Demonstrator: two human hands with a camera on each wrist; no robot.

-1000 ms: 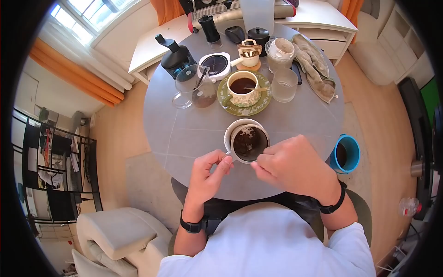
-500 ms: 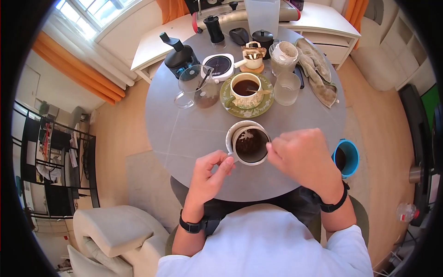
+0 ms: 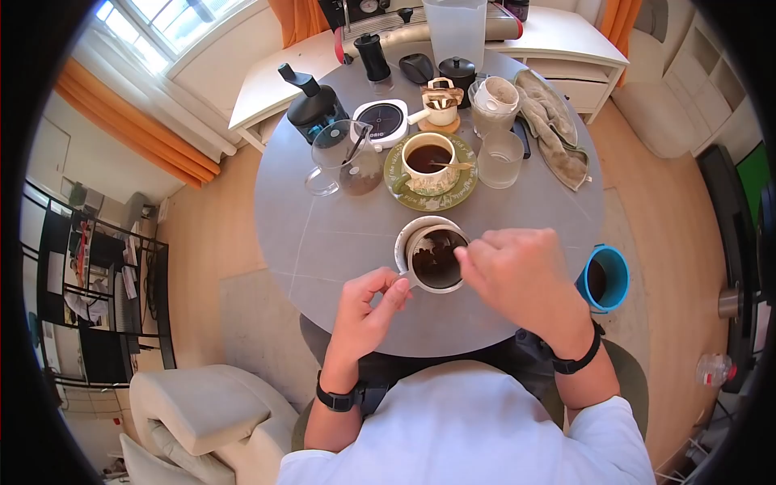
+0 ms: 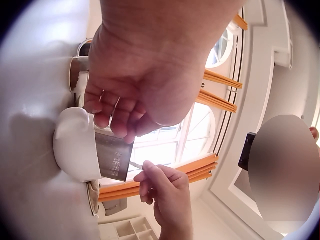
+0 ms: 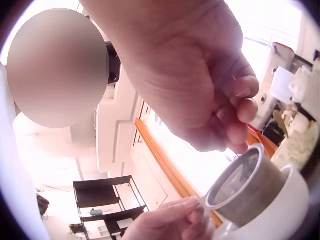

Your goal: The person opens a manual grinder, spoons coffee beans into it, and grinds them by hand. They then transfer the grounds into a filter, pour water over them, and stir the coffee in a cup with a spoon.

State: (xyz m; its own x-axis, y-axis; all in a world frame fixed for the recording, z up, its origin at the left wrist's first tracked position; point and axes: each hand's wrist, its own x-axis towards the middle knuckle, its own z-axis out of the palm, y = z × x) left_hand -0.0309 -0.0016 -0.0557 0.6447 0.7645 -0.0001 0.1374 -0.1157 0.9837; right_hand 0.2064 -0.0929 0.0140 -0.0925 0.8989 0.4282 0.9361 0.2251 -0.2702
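A metal cylindrical filter (image 3: pixel 437 257) (image 4: pixel 113 156) (image 5: pixel 261 194) with dark wet contents sits tilted in a white cup (image 3: pixel 402 236) (image 4: pixel 75 145) (image 5: pixel 286 216) near the table's front. On its left side, my left hand (image 3: pixel 365 314) (image 4: pixel 150 75) (image 5: pixel 167 221) pinches the filter's handle between thumb and fingers. My right hand (image 3: pixel 521 279) (image 4: pixel 169 194) (image 5: pixel 195 90) is over the filter's right rim, pinching a thin metal tool (image 4: pixel 135 164) whose lower end goes into the filter; its tip is hidden.
Behind the cup stands a patterned coffee cup (image 3: pixel 429 179) on a green saucer (image 3: pixel 461 191). Around it are a glass jug (image 3: pixel 327 153), a glass (image 3: pixel 500 162), a white scale (image 3: pixel 380 123), a black grinder (image 3: pixel 314 111) and a cloth (image 3: pixel 554 137). A blue bin (image 3: pixel 618 279) is right of the table.
The right hand has shifted along the filter's rim, first right and away, then slightly back left. The dark contents lie differently inside. My left hand keeps its grip on the handle.
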